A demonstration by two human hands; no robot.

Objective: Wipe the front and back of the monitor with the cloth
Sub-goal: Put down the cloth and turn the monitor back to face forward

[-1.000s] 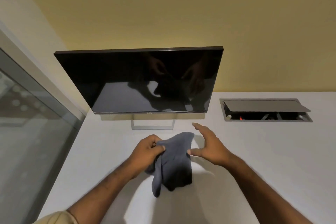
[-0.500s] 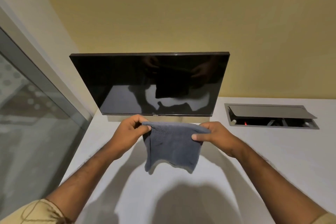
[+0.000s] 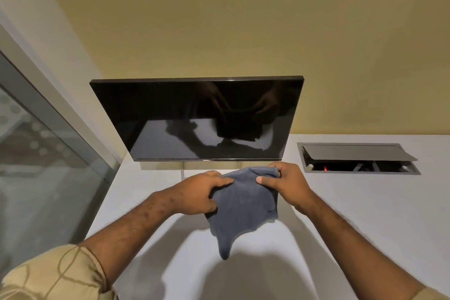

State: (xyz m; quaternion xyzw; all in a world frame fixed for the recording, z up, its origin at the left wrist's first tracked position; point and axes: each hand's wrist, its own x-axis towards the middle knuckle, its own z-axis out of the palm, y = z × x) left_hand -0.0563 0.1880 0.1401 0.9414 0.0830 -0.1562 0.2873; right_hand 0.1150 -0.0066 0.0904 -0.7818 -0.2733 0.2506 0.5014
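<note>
With the left hand (image 3: 198,193) and right hand (image 3: 287,184) both pinching the limp grey-blue terry cloth (image 3: 243,204) above the white bench (image 3: 365,214), just before the untouched black flat-screen monitor (image 3: 202,117), a bunched, loose cloth could wipe patchily, or a hard push tip the screen back.

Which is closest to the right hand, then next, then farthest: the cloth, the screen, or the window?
From the right hand:
1. Cloth, held in its fingers.
2. Screen, just behind, upright on the desk.
3. Window, far off on the left.

Yellow wall (image 3: 243,19), white desk (image 3: 365,214), perhaps glass partition (image 3: 36,165).
</note>
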